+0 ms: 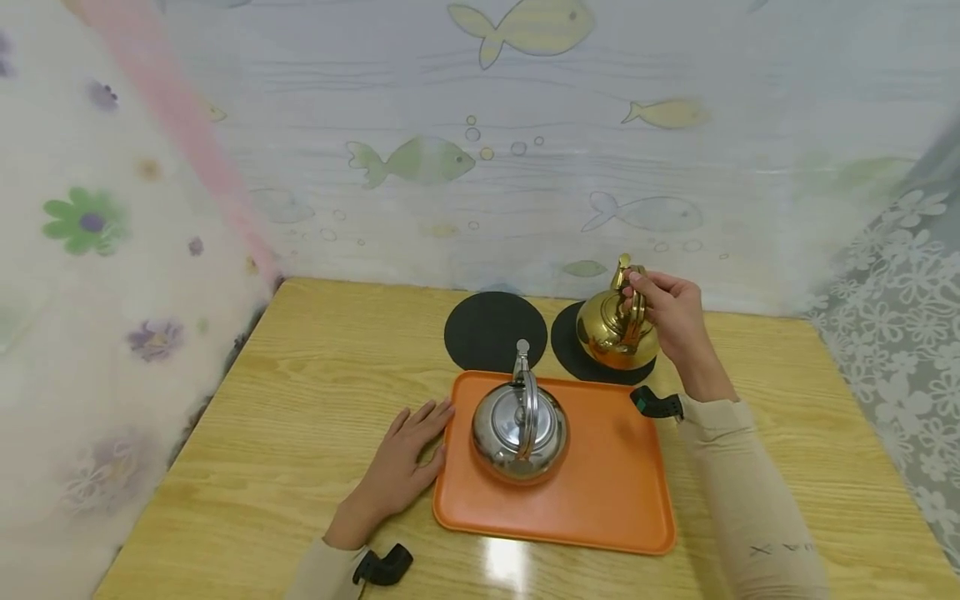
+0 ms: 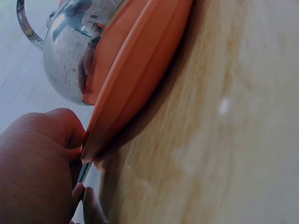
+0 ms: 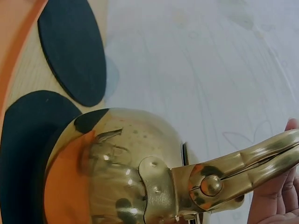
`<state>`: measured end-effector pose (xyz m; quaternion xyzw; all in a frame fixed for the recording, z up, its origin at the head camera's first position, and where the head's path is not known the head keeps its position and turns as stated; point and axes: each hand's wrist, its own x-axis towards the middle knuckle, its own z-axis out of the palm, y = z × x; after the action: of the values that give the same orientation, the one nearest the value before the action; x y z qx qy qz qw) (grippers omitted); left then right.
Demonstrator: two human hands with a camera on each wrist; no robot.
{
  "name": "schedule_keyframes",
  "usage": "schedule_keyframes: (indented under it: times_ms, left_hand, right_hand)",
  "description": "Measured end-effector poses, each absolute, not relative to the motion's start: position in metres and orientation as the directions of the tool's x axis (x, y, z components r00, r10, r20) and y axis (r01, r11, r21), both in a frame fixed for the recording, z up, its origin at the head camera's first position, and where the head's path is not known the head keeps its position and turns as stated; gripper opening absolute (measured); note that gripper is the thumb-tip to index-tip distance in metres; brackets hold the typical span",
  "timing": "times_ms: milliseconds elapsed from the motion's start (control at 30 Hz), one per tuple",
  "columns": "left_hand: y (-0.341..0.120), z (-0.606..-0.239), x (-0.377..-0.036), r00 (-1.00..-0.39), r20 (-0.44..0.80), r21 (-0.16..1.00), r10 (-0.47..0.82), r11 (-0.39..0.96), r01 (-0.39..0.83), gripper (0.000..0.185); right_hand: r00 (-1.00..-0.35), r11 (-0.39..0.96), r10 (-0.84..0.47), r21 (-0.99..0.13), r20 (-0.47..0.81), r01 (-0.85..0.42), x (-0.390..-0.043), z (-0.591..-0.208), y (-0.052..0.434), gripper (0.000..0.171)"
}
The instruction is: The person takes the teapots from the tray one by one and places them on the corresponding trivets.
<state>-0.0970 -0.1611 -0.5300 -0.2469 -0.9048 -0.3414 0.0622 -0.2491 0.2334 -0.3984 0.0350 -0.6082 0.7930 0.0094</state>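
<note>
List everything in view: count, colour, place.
Table: one, yellowish, centre
Tray: one, orange, on table
Mats: two, black, behind tray
Gold kettle: one, gold, over right mat
Silver kettle: one, silver, on tray
Fish sheet: one, whitish, behind table
Floral sheet: one, whitish, left
Lace fabric: one, white, right
Wrist cameras: two, black, on wrists
Sleeves: two, beige, bottom edge
Left grip: one, bare, at tray's left edge
Right grip: one, bare, holding gold kettle

Gold kettle: handle reaching right
Right hand: against the handle — partly hidden
Black mats: two — just apart
Orange tray: edge, left
</note>
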Motion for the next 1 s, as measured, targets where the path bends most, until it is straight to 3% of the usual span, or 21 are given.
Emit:
schedule_keyframes:
  times_ms: [267, 1000]
  left_hand:
    - [-0.1612, -0.5294, -0.0966, -0.871, 0.271, 0.578, 0.410, 0.654, 0.488, 0.054]
    - [-0.1624, -0.5294, -0.0980, -0.869, 0.278, 0.589, 0.410, 0.642, 0.491, 0.053]
  right_hand:
    - [-0.998, -0.231, -0.060, -0.972, -0.017, 0.031, -0.2536, -0.3964, 0.2330, 0.013]
    - [-0.997, -0.305, -0.012, -0.949, -0.079, 0.079, -0.2541, -0.3947, 0.2241, 0.010]
